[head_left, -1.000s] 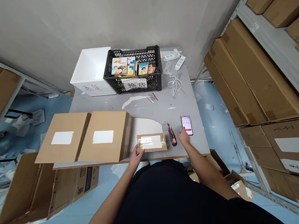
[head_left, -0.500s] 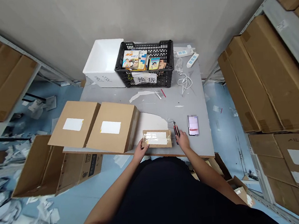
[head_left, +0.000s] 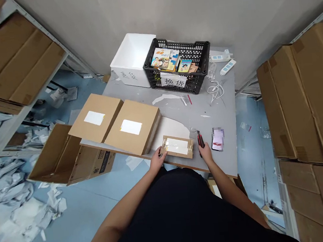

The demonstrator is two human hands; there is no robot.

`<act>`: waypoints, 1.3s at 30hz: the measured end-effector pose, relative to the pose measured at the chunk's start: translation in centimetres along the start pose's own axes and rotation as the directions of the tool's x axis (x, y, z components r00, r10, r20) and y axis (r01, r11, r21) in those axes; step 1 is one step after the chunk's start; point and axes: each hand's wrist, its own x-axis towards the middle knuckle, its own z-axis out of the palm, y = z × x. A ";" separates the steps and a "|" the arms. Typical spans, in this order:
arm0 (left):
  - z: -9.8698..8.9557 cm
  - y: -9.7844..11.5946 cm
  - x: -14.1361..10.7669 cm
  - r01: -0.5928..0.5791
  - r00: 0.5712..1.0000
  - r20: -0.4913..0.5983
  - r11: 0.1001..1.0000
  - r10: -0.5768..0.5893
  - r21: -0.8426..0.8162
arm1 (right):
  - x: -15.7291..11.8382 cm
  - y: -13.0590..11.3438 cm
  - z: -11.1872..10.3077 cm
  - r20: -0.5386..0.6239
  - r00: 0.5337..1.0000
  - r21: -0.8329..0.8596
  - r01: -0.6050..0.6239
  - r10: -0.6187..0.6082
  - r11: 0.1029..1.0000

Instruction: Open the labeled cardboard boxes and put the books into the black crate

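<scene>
A small flat cardboard parcel (head_left: 177, 146) with a white label and clear tape lies at the table's front edge. My left hand (head_left: 157, 160) grips its left end, fingers curled at the corner. To the parcel's right, my right hand (head_left: 206, 153) is closed around a red and black utility knife (head_left: 200, 140), which points away from me. Whether its blade is out I cannot tell. A phone (head_left: 217, 139) with a lit screen lies right of that hand. Two larger cardboard boxes (head_left: 132, 126) with white labels stand to the left of the parcel.
At the back of the table (head_left: 175, 115) stand a white bin (head_left: 133, 75) and a black crate (head_left: 200, 79) holding books. Power strips (head_left: 228, 67) and a white cable (head_left: 215, 91) lie back right. An open carton (head_left: 79, 166) is on the floor at left, near scattered paper (head_left: 21, 212). Shelves flank both sides.
My view has turned to the left, so the table appears shifted right and tilted. Both hands keep their holds on the parcel and the knife.
</scene>
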 end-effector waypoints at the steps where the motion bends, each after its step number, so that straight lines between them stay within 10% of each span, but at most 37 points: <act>1: -0.1 0.2 -0.2 -0.017 0.999 -0.026 0.999 0.018 0.040 | -0.5 -0.2 -0.5 0.008 1.000 0.042 0.022 -0.022 0.999; 5: -0.9 1.0 -1.2 -0.207 0.975 -0.040 0.959 0.218 0.192 | -2.9 -1.6 -2.7 0.052 0.979 0.145 0.189 -0.199 0.971; 9: -1.5 1.5 -2.1 -0.431 0.901 0.145 0.882 0.408 0.190 | -4.5 -4.8 -3.8 0.194 0.900 -0.120 0.416 -0.390 0.901; 15: -1.1 1.5 -3.0 -0.522 0.844 0.231 0.841 0.485 0.143 | -5.0 -9.9 -2.5 0.528 0.672 -0.322 0.724 -0.518 0.610; 21: -1.2 1.1 -3.1 -0.619 0.786 0.264 0.702 0.560 0.352 | -4.7 -12.8 -0.6 0.716 0.554 -0.481 0.833 -0.424 0.275; 29: -1.3 0.9 -3.0 -0.656 0.737 0.271 0.561 0.619 0.504 | -4.8 -13.7 -0.5 0.782 0.475 -0.509 0.860 -0.404 0.027; 39: -1.1 0.3 -2.7 -0.664 0.731 0.270 0.564 0.627 0.491 | -5.6 -13.9 0.0 0.767 0.558 -0.599 0.800 -0.317 -0.041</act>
